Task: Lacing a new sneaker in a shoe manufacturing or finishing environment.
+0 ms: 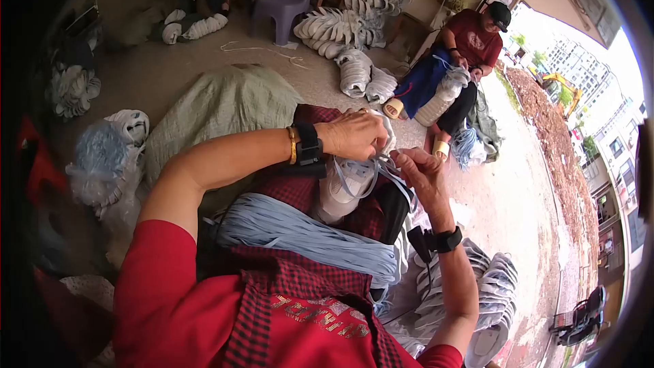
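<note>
A white shoe upper (335, 194) rests on my lap, toe toward me, with pale blue shoelace (355, 180) looped across its front. My left hand (354, 134) is closed over the upper's far end, fingers bent down, pinching the lace near the eyelets. Close beside it, my right hand (421, 165) pinches the lace between thumb and forefinger. The fingertips of both hands nearly meet, and the exact grip is partly hidden. Across my lap, nearer my body, lies a thick bundle of pale blue shoelaces (300, 232).
Stacked white uppers (492, 286) lie to my right. A green woven sack (221, 105) stands ahead-left, near a clear bag of blue laces (102, 157). Ahead-right, a seated co-worker (470, 54) handles uppers. Farther back are a purple chair (283, 3) and piled uppers (334, 27).
</note>
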Demonstrator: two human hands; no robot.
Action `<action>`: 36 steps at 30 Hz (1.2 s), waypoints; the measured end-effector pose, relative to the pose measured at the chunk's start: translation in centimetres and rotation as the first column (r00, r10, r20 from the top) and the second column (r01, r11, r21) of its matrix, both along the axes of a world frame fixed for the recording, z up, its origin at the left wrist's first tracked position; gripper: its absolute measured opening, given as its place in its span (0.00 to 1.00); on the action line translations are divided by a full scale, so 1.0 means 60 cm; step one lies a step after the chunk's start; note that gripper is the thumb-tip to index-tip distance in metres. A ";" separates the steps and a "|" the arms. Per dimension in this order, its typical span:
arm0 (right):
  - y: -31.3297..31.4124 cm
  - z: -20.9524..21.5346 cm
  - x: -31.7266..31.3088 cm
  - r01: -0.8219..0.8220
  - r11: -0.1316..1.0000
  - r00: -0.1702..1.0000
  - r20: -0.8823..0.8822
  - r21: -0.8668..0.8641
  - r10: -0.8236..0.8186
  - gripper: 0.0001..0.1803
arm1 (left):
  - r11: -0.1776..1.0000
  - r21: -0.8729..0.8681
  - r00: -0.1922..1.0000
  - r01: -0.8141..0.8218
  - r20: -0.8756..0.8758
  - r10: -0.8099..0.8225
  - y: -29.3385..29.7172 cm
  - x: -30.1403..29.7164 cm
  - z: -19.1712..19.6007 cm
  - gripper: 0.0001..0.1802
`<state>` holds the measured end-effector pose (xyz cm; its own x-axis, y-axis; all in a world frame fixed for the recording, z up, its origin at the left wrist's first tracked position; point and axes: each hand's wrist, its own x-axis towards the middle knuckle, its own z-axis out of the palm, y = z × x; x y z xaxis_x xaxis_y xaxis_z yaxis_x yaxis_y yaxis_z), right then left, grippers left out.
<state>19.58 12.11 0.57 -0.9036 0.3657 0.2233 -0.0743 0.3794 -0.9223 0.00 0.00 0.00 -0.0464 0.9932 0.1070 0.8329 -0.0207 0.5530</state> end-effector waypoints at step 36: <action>-0.025 -0.031 -0.100 0.175 0.721 0.969 0.015 0.670 -0.248 0.10 | 0.870 0.490 0.881 0.050 -0.431 0.192 -0.028 -0.046 -0.040 0.04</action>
